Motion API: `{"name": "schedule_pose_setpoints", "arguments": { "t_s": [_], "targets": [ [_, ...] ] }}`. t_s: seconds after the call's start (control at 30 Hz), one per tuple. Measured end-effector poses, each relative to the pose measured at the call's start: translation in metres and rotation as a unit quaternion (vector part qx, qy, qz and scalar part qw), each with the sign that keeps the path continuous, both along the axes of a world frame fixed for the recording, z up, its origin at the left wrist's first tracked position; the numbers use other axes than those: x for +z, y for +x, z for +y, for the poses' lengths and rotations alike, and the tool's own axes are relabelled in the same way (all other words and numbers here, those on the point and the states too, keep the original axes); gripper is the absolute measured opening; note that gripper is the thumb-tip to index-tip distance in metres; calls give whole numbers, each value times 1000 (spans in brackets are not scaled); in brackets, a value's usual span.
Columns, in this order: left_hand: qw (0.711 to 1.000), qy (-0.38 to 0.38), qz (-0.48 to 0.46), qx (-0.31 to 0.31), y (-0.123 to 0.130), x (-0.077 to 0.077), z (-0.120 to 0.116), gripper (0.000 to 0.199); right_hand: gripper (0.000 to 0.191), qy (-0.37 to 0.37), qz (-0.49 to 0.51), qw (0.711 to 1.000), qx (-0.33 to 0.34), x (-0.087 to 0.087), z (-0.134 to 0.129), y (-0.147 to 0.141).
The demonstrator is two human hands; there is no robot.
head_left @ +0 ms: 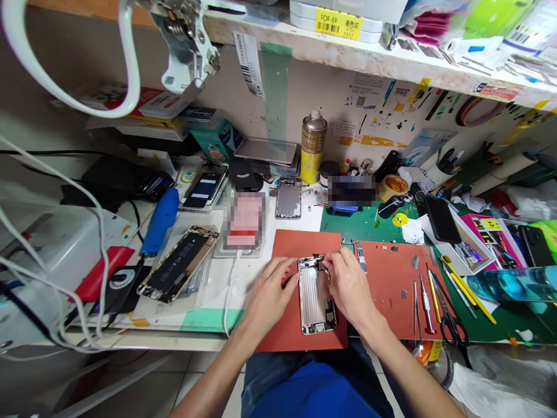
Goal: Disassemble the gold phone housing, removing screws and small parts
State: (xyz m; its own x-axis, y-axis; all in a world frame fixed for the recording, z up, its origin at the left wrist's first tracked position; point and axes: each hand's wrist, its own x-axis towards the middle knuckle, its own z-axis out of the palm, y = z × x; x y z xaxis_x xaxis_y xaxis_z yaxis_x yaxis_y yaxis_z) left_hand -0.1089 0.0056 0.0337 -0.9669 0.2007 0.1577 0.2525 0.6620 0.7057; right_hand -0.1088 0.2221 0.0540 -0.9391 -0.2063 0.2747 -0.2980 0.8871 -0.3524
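Note:
An opened phone housing point(313, 296) lies on a reddish-brown mat point(282, 331), its silver inside facing up. My left hand point(270, 290) rests at the housing's upper left edge, thumb and fingers apart with nothing between them. At the upper right corner, my right hand point(346, 278) has its fingertips pinched together over small dark parts; what they hold, if anything, is too small to make out. A second reddish mat point(378, 302) to the right carries small metal parts.
Tweezers, a screwdriver point(425, 307) and black scissors point(452, 331) lie to the right. Another opened phone point(178, 264) and a blue-handled tool point(161, 223) are left. A spray can point(313, 145) stands behind. A shelf point(348, 58) overhangs the bench.

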Motion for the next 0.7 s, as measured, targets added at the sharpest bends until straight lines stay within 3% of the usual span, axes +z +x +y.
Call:
{"name": "schedule_pose_setpoints", "arguments": {
  "t_s": [0.13,0.33,0.7],
  "targets": [
    [1000,-2,-2,7,-1,1,4,28,22,18,40,999,-23,6,17,22],
    [1000,-15,-7,4,-7,-3,9,30,22,71,110,991,-24,3,26,51],
    [999,-48,20,-4,-2,-2,12,27,26,115,131,984,-44,-3,43,63]
  ]
}}
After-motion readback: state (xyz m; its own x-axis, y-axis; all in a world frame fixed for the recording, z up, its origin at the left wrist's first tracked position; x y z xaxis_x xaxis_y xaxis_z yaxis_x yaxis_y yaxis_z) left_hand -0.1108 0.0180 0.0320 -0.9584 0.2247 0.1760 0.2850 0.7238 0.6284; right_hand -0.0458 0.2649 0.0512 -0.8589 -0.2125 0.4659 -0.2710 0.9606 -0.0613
